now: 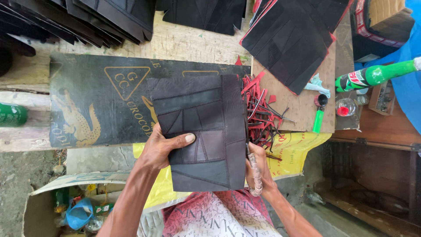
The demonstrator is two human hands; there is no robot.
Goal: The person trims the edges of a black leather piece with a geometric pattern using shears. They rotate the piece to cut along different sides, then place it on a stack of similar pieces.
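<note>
Wooden workbench (pixel 193 41), dark printed board (pixel 87 105) across it. Stacks of black patchwork panels (pixel 289 41) along far edge. My left hand (pixel 160 149) closed on patchwork leather panel (pixel 199 131), thumb on top, panel held over board's right end. My right hand (pixel 258 169) wrapped around tape-bound tool handle (pixel 255 175) at panel's right edge. Red trimmings (pixel 261 114) just beside.

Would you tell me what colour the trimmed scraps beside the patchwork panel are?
The scraps are mostly red with some black, seen best in the head view.
</note>
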